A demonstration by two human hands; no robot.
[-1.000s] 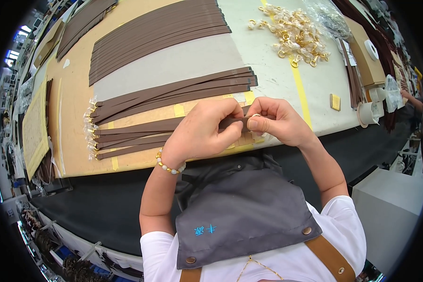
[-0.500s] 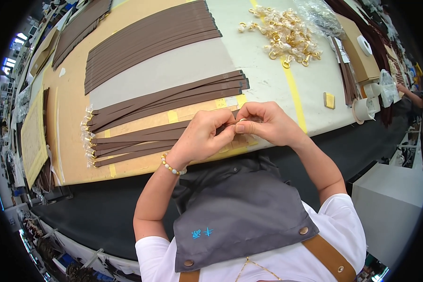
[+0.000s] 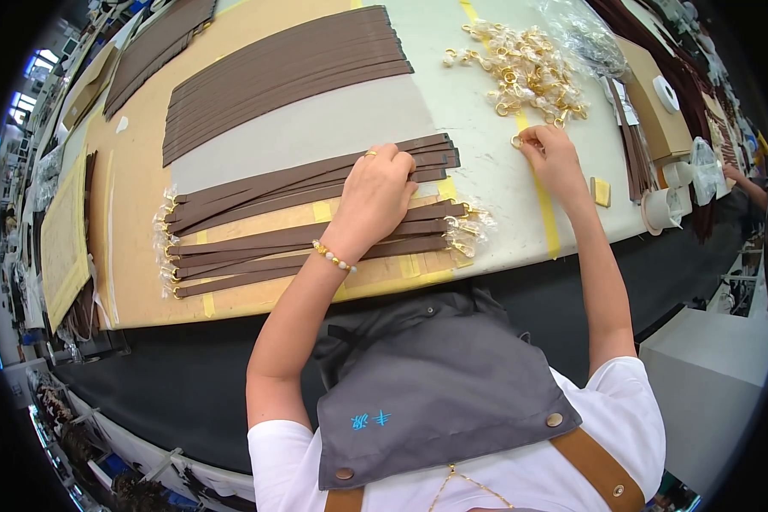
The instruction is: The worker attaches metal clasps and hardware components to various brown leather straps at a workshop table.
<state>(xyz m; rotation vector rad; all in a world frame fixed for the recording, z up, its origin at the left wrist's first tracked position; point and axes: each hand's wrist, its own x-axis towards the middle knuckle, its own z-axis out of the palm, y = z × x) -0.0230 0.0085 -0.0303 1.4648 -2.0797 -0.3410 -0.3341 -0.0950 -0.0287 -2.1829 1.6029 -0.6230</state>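
My left hand [image 3: 375,189] rests over the middle bundle of brown straps [image 3: 273,186], its fingers curled down and closed; what they grip is hidden beneath them. Farther right, my right hand [image 3: 556,160] pinches a gold snap hook [image 3: 517,142] by its ring, just in front of a pile of gold snap hooks [image 3: 529,72] partly wrapped in clear plastic. Nearest me lies another group of brown straps [image 3: 316,243], with plastic-wrapped gold hooks [image 3: 462,229] at their right ends. More wrapped hooks [image 3: 169,256] sit at the left ends.
A wide row of flat brown straps [image 3: 286,81] lies at the back, more strips [image 3: 158,55] at the far left. On the right are a small yellow block [image 3: 602,191], white rolls [image 3: 660,207], a cardboard box [image 3: 657,102] and clear plastic [image 3: 576,34]. Yellow tape [image 3: 546,213] crosses the table.
My hands were together at a strap's right end and have parted. The left moved up onto the middle bundle; the right reached out to the hook pile. Hooks at the near straps' right ends are now uncovered.
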